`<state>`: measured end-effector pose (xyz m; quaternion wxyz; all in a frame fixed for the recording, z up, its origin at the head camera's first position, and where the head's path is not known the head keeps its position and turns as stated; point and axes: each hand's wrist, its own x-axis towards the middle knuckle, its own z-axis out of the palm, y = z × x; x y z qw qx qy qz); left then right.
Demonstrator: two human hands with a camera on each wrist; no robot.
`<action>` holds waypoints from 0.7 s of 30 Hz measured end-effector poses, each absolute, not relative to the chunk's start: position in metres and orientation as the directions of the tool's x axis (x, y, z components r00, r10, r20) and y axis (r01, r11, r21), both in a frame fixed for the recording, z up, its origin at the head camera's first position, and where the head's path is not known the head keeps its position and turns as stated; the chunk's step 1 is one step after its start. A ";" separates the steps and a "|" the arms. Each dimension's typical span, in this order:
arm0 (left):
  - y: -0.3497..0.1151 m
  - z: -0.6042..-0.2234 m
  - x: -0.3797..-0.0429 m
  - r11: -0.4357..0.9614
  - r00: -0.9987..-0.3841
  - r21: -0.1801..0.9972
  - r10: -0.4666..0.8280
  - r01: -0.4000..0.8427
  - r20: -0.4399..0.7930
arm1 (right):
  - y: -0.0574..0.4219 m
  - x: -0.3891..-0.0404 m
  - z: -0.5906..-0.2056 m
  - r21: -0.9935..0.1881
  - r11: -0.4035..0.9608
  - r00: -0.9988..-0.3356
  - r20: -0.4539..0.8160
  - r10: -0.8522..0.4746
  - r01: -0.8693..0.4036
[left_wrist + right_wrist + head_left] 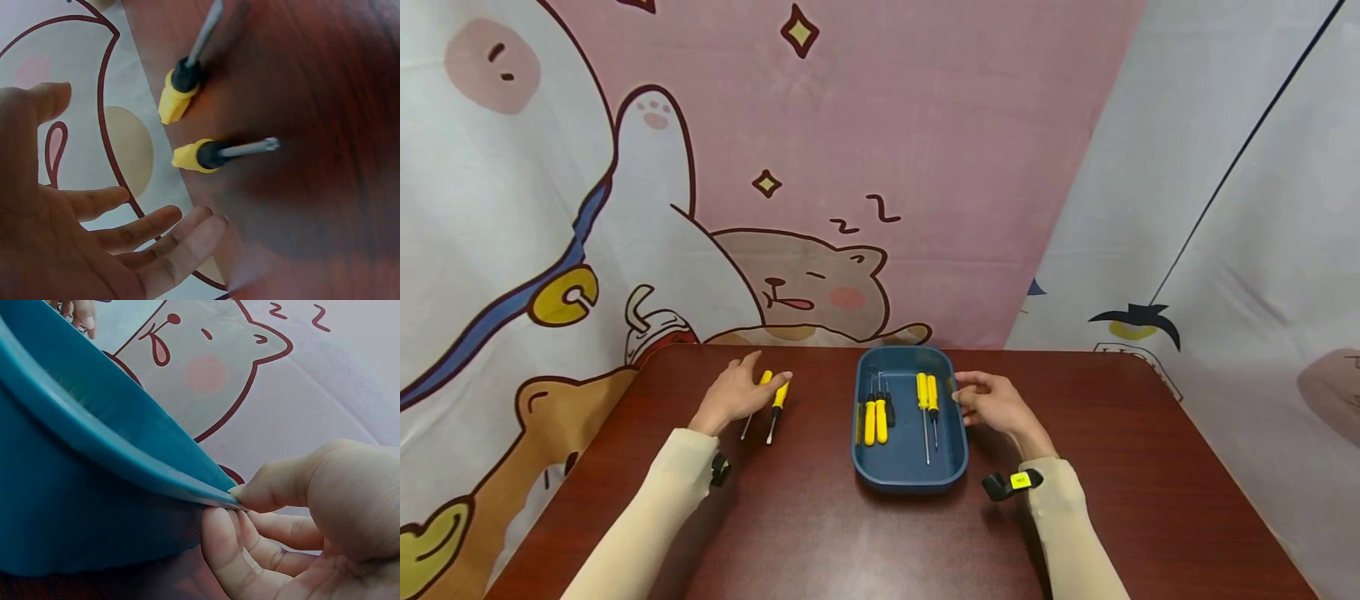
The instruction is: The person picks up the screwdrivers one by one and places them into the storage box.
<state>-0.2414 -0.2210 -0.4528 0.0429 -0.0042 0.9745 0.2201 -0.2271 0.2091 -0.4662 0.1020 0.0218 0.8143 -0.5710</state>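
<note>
Two screwdrivers with yellow and black handles lie on the table left of the tray, one (779,397) nearer it and the other (765,378) partly behind my left hand (733,393). In the left wrist view that hand's fingers are spread and fairly straight, apart from both screwdriver handles (197,156). My right hand (1002,408) pinches the right rim of a blue tray (910,485) between thumb and fingers. Inside the tray are yellow-handled screwdrivers (881,421) on the left with a small black one (890,410), and two more (922,392) on the right.
The dark red-brown wooden table (790,533) bears the tray near its far edge. Behind it hangs a cloth (970,167) printed with cartoon animals. A small camera is strapped to each wrist, over cream sleeves (647,508).
</note>
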 end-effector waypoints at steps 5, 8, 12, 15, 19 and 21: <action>-0.227 -0.458 -0.241 0.893 -0.996 0.449 0.013 -0.026 -0.083 | 0.208 -0.225 -0.465 -0.929 0.340 -0.978 -0.187 -0.093 0.146; -0.230 -0.462 -0.241 0.886 -0.995 0.463 0.005 -0.040 -0.095 | 0.209 -0.225 -0.465 -0.930 0.338 -0.977 -0.189 -0.096 0.146; -0.233 -0.466 -0.241 0.878 -0.993 0.474 -0.010 -0.065 -0.117 | 0.209 -0.225 -0.464 -0.931 0.335 -0.977 -0.190 -0.099 0.147; -0.234 -0.469 -0.241 0.876 -0.993 0.478 -0.014 -0.070 -0.119 | 0.209 -0.225 -0.464 -0.930 0.336 -0.977 -0.190 -0.101 0.147; -0.234 -0.473 -0.241 0.873 -0.994 0.484 -0.016 -0.068 -0.111 | 0.209 -0.225 -0.464 -0.929 0.337 -0.976 -0.193 -0.098 0.150; -0.235 -0.474 -0.242 0.871 -0.993 0.485 -0.025 -0.079 -0.116 | 0.208 -0.225 -0.464 -0.930 0.336 -0.976 -0.195 -0.097 0.152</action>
